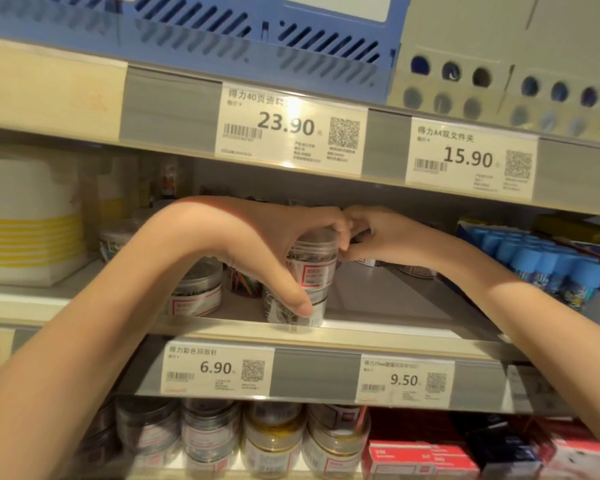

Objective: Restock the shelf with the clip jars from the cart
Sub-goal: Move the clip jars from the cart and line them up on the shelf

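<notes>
The left hand (274, 244) has its grip clamped from above on a stack of two clear clip jars (303, 282), thumb down the front of the lower jar, fingers curled over the top lid. The right hand (371, 237) sits just beside it at 3 o'clock, fingers curled; whether its grip holds anything cannot be told, since the fingertips are hidden behind the jar top.

Location: the stack stands at the front edge of the middle shelf (378, 299), near centre. Another clip jar (196, 289) stands at its 9 o'clock, close by.

Orientation: long axis vertical, lids toward 12 o'clock, red-bordered labels facing outward.

Risks, as judged:
- The base sits very near the shelf lip; a pull toward 6 o'clock could tip the stack off.
- The jars appear only stacked, so a sideways push may slide the upper off the lower.
- Little clearance shows beneath the upper shelf rail (291, 133); lifting could knock the knuckles or the lid.
</notes>
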Available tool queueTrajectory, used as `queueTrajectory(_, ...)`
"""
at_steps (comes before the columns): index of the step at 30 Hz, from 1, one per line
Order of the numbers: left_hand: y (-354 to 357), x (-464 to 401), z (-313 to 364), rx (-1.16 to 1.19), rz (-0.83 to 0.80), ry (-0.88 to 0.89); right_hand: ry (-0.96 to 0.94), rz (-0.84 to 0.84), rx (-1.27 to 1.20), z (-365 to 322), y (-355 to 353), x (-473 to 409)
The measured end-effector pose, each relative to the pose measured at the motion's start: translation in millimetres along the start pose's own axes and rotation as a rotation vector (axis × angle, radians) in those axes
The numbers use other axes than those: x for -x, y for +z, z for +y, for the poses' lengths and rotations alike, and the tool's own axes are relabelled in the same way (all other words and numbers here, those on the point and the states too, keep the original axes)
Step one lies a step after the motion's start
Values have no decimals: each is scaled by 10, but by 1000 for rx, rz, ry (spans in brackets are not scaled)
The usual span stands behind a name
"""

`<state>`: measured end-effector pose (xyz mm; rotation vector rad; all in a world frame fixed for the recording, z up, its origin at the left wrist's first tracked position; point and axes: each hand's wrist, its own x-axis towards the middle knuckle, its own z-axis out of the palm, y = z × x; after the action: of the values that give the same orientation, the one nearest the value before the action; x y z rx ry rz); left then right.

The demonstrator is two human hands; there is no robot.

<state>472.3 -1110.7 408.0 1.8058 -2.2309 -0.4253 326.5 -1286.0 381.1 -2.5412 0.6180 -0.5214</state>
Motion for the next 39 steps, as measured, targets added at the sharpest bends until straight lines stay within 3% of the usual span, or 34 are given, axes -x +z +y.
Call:
queueTrajectory(6, 15, -68, 15, -96, 45, -46, 0, 8, -75, 24, -84, 329)
queueTrajectory(24, 70, -134, 12, -161, 93, -141, -145, 100, 81, -148, 24, 1044)
queueTrajectory(39, 85, -210, 97, -173, 146, -82, -125, -23, 103, -38, -41, 1040)
